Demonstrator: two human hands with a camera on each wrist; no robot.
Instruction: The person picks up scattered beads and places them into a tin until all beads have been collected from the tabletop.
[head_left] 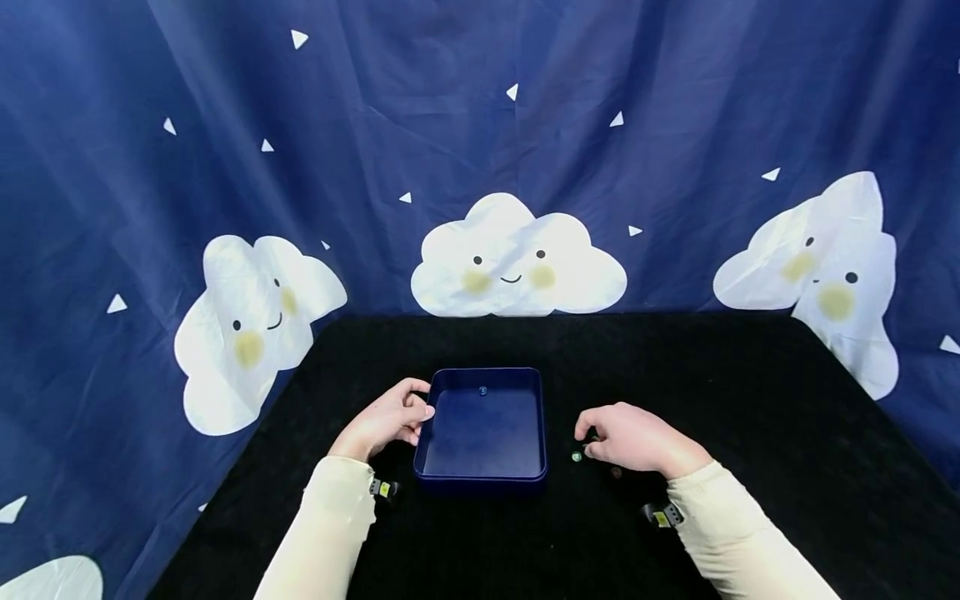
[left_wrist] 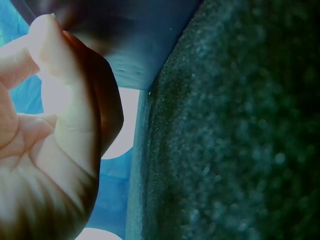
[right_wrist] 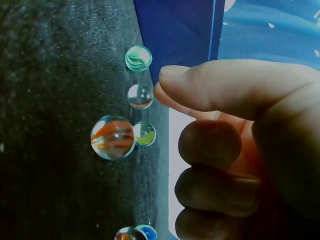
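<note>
At the left side of a dark blue square box (head_left: 480,480), my left hand (head_left: 388,417) grips the wall, thumb on the rim and fingers outside. One small marble (head_left: 483,391) sits inside, near the far wall. My right hand (head_left: 630,435) hovers just right of the box over loose marbles, thumb and index finger bent towards each other with a gap and no marble visible between them. In the right wrist view, a green-swirled marble (right_wrist: 138,59), a clear marble (right_wrist: 140,96), a yellow-swirled marble (right_wrist: 145,134) and an orange-striped marble (right_wrist: 113,137) lie near the thumb.
Two more marbles, one blue (right_wrist: 146,232) and one with red and yellow (right_wrist: 127,234), show at the right wrist view's lower edge. A black cloth (head_left: 780,417) covers the table. Behind it hangs a blue curtain (head_left: 465,108) with white clouds.
</note>
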